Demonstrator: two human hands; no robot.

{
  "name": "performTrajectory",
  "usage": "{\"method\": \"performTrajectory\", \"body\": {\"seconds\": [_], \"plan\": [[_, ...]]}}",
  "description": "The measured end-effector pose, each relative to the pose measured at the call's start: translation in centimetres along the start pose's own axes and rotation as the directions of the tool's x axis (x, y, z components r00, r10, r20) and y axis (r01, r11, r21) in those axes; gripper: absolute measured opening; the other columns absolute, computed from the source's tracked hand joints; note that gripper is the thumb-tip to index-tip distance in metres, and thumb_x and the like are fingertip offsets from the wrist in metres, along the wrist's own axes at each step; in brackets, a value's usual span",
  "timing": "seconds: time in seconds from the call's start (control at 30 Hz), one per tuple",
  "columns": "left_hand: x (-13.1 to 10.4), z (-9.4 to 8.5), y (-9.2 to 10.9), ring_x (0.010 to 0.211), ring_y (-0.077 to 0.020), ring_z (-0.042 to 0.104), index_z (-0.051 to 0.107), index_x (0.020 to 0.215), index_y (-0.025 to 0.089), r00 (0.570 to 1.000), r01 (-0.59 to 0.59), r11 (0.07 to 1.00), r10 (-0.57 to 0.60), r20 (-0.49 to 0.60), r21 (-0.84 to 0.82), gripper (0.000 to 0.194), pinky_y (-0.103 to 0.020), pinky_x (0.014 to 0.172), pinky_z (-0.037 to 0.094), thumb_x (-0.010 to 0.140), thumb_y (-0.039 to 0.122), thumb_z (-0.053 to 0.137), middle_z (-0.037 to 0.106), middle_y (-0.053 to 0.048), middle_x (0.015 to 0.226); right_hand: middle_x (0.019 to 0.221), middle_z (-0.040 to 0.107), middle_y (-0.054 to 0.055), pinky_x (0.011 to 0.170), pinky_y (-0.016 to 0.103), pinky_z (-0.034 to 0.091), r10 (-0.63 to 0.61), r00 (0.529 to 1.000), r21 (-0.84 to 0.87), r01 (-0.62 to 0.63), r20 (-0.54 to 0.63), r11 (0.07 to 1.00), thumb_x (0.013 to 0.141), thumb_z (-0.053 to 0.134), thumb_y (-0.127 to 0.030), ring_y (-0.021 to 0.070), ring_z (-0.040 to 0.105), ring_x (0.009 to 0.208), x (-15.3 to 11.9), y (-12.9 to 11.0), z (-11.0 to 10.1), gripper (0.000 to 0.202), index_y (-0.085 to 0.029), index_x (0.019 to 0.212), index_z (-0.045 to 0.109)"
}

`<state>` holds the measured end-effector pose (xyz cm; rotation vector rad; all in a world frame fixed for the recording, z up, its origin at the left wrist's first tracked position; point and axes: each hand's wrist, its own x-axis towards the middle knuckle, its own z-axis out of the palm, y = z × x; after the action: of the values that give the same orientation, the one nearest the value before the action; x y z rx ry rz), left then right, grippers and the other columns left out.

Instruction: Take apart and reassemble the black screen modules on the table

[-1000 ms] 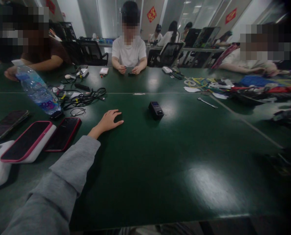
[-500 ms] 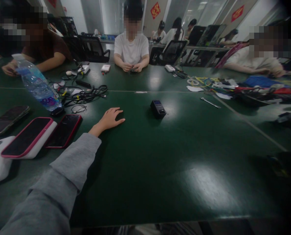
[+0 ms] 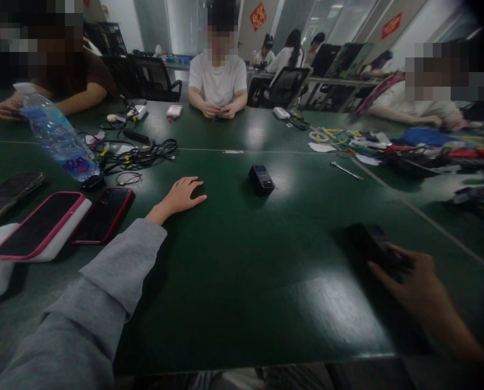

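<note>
My left hand (image 3: 182, 194) lies on the green table (image 3: 233, 260), open, fingers stretched towards a small black device (image 3: 262, 180) with a screen and buttons. A gap separates the fingertips from that device, which sits alone near the table's middle. On the right, my right hand (image 3: 418, 276) is closed around the near end of another black handheld device (image 3: 369, 238), slightly blurred. Its far end sticks out past the fingers, and I cannot tell whether it touches the table. Left of my left wrist lies a red-edged phone (image 3: 103, 215).
A water bottle (image 3: 60, 135) leans over at the left, near tangled black cables (image 3: 148, 156). A pink-and-white cased device (image 3: 42, 225) lies beside the phone. A wrench (image 3: 346, 170) and piled cables (image 3: 339, 135) are at the right. Several people sit around.
My right hand has come into view from the right, holding a black device. My left hand and the device in the middle stay in place; the view has shifted slightly.
</note>
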<state>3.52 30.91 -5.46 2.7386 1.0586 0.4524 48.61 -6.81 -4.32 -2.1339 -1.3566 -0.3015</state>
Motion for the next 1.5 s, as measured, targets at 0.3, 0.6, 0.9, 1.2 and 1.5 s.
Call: {"method": "performTrajectory", "body": {"seconds": [0.3,0.6,0.9,1.2,1.5], "plan": [[0.1,0.1,-0.1,0.139,-0.0307,0.039,0.051,0.138,0.02,1.0,0.018,1.0,-0.018,-0.005,-0.015,0.062,-0.053,0.114,0.032,0.093,0.061,0.041,0.045,-0.013,0.149,0.131,0.051,0.012,0.097,0.052,0.05,-0.642,0.683,0.514,0.434,0.348,0.74,0.093,0.056,-0.036,0.0284,0.056,0.116,5.9,-22.0,11.0,0.05,-0.026,0.139,0.039],[1.0,-0.3,-1.2,0.119,-0.0201,0.059,0.057,0.13,0.021,0.964,0.16,0.841,-0.246,-0.1,-0.517,0.056,-0.037,0.105,0.044,0.102,0.051,0.018,0.064,-0.006,0.128,0.142,0.034,0.012,0.104,0.051,0.044,-0.614,0.756,0.41,0.497,0.228,0.765,0.097,0.049,-0.029,0.029,0.043,0.129,8.8,-25.7,16.4,0.057,-0.029,0.15,0.026],[0.8,-0.7,-1.0,0.12,-0.0261,0.057,0.058,0.13,0.022,0.968,0.155,0.749,-0.244,-0.051,-0.644,0.054,-0.044,0.106,0.043,0.09,0.059,0.05,0.062,-0.009,0.13,0.156,0.029,0.006,0.108,0.054,0.039,-0.658,0.716,0.442,0.525,0.233,0.727,0.096,0.049,-0.029,0.0278,0.035,0.139,8.9,-25.8,16.3,0.062,-0.032,0.151,0.022],[0.7,-0.6,-0.8,0.12,-0.0265,0.058,0.055,0.131,0.02,0.962,0.163,0.767,-0.263,-0.072,-0.621,0.056,-0.045,0.105,0.044,0.087,0.054,0.059,0.061,-0.011,0.131,0.158,0.024,0.005,0.11,0.055,0.035,-0.665,0.698,0.357,0.57,0.266,0.74,0.094,0.055,-0.031,0.0303,0.024,0.143,8.7,-25.8,16.3,0.06,-0.031,0.148,0.03],[0.8,-0.5,-0.6,0.118,-0.0258,0.058,0.055,0.129,0.019,0.943,0.177,0.775,-0.31,-0.12,-0.607,0.057,-0.045,0.103,0.045,0.086,0.055,0.061,0.06,-0.012,0.129,0.149,0.031,0.011,0.107,0.054,0.038,-0.76,0.596,0.366,0.668,0.26,0.649,0.096,0.052,-0.03,0.0326,0.031,0.138,7.9,-26.8,14.8,0.054,-0.031,0.148,0.035]]}}
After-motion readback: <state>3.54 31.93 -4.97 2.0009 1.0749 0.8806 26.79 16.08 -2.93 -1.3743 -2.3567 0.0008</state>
